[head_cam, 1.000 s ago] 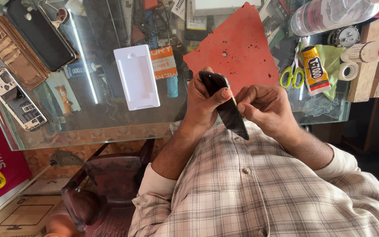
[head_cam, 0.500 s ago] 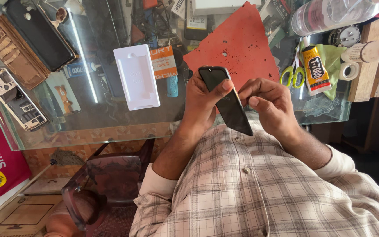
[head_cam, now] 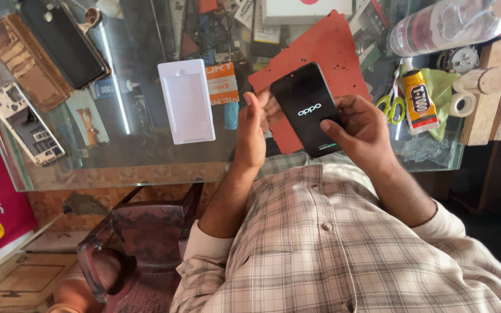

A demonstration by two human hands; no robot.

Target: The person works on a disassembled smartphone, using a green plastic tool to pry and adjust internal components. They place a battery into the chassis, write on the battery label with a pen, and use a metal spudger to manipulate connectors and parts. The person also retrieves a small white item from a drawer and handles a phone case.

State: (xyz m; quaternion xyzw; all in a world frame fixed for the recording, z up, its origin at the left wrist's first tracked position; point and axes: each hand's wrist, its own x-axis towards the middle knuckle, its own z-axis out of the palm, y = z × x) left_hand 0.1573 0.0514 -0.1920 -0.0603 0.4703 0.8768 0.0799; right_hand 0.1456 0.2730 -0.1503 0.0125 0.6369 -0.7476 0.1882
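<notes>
Head view, read from left to right. At 9 o'clock on the glass table (head_cam: 146, 174) lies a bare phone chassis (head_cam: 25, 131), with a brown back panel (head_cam: 27, 68) and a dark phone (head_cam: 65, 43) above it toward 10 o'clock. A white phone tray (head_cam: 187, 109) lies flat near the centre-left.

Next comes the left hand (head_cam: 254, 128), held edge-on with the fingers nearly straight and the palm facing the black smartphone (head_cam: 309, 109). Its fingertips meet the phone's left edge; the hand steadies the phone and does not wrap it.

The smartphone is at 12 o'clock from the person's chest, raised above a red work mat (head_cam: 326, 46), screen up and lit with a white logo. Its long axis runs from 11 o'clock to 5 o'clock, the lower end pointing toward the shirt.

The right hand (head_cam: 362, 128) is the carrying hand. It is closed around the phone's lower right corner, thumb on the screen face and fingers underneath. The phone lies at 10 o'clock from this grip, and both hands are in contact with it.

Further right, at 2 o'clock, lie yellow-handled scissors (head_cam: 388, 105), a yellow glue tube (head_cam: 418, 101), a roll of tape (head_cam: 463, 104), and a clear plastic bottle (head_cam: 447, 23) lying on its side, beside a wooden block (head_cam: 488, 93).
</notes>
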